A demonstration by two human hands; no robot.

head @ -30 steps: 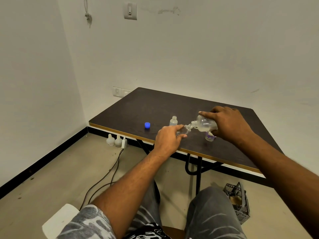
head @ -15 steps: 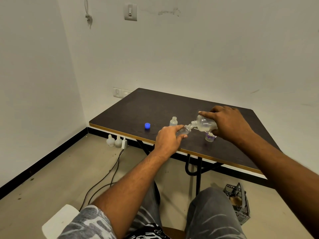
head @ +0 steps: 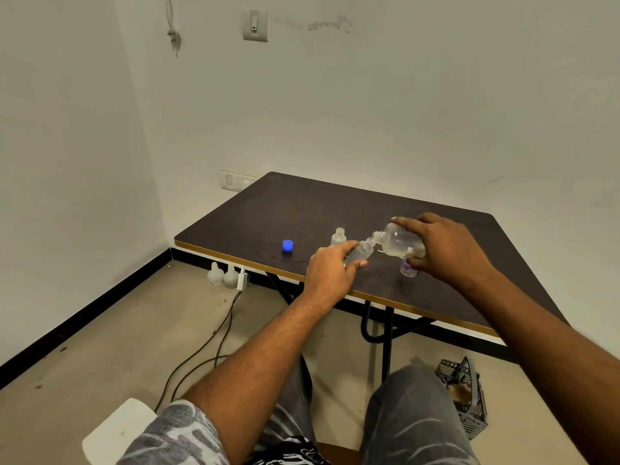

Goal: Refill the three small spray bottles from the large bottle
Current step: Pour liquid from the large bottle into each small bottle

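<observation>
My right hand [head: 443, 250] grips the large clear bottle [head: 399, 243], tipped on its side with its neck pointing left. My left hand [head: 330, 271] pinches a small clear bottle [head: 360, 252], tilted so its open mouth meets the large bottle's neck. A second small bottle [head: 339, 237] stands uncapped just behind my left fingers. A third small bottle [head: 407, 268] stands under my right hand, partly hidden. A blue cap [head: 287, 245] lies to the left on the dark table [head: 302, 209].
The table's front edge [head: 385, 295] runs just below my hands. On the floor are two white bottles [head: 223, 275], a power strip with cables [head: 214, 333], and a black crate [head: 464, 399] at the right. My knees are under the table.
Both hands hold nearly the same pose; the large bottle stays tipped against the small one. No clear movement.
</observation>
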